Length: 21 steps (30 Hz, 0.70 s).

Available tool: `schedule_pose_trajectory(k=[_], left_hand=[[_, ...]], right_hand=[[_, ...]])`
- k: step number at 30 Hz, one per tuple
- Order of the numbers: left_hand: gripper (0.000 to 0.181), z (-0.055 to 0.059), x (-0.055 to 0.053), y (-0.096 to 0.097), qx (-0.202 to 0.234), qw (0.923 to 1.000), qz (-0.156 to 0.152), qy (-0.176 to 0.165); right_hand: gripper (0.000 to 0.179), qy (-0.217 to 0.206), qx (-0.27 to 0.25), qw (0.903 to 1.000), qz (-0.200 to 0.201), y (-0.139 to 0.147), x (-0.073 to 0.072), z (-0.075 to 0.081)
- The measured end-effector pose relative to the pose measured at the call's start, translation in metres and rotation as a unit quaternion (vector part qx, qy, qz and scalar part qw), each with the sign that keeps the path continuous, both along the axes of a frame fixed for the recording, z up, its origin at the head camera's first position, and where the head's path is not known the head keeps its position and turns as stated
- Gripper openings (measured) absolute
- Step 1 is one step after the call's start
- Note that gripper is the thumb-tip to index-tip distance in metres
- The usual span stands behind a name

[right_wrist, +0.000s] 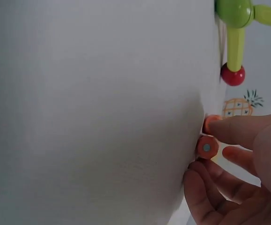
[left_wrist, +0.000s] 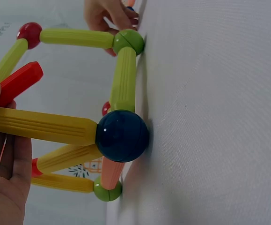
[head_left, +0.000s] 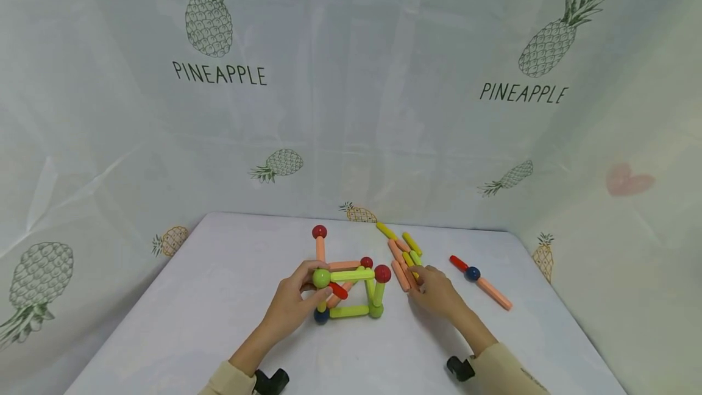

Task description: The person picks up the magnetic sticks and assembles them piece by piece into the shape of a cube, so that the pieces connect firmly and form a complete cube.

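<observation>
On the bench (head_left: 230,273), the left grip (head_left: 290,305) is closed about the green ball (head_left: 321,278) corner of the rod-and-ball frame (head_left: 353,275), apparently steadying it. At three o'clock from the frame, the right grip (head_left: 437,292) stands narrow at the near ends of orange rods (head_left: 401,276), whether pinching cannot be told. Rod selection seems in hand; the next move calls for separating one from its neighbours, yellow rods (head_left: 412,243) lying beyond toward one o'clock.

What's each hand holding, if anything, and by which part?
The left hand holds the frame by its upper green ball. The right hand touches orange sticks; grip unclear.
</observation>
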State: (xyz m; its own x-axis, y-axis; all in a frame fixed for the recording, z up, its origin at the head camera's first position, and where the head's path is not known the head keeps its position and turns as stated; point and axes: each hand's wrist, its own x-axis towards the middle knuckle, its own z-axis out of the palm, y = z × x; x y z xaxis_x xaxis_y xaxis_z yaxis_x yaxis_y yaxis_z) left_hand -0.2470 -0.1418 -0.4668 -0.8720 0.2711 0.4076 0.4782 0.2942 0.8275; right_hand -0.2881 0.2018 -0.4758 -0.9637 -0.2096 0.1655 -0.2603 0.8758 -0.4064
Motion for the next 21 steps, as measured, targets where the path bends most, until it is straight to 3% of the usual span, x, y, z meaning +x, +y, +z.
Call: schedule_pose_trajectory(k=[6, 12, 21], left_hand=[[0.042, 0.001, 0.001, 0.000, -0.005, 1.0000, 0.005, -0.002], [0.043, 0.001, 0.001, 0.001, -0.003, 1.0000, 0.004, 0.002], [0.045, 0.001, 0.000, 0.000, -0.008, 0.9999, 0.000, 0.013]], right_hand=[[0.044, -0.012, 0.049, 0.9987, 0.011, -0.002, -0.010, -0.006], [0.032, -0.025, 0.062, 0.9959, 0.060, 0.001, 0.003, 0.011], [0.026, -0.133, 0.069, 0.9728, 0.177, 0.007, 0.017, 0.041]])
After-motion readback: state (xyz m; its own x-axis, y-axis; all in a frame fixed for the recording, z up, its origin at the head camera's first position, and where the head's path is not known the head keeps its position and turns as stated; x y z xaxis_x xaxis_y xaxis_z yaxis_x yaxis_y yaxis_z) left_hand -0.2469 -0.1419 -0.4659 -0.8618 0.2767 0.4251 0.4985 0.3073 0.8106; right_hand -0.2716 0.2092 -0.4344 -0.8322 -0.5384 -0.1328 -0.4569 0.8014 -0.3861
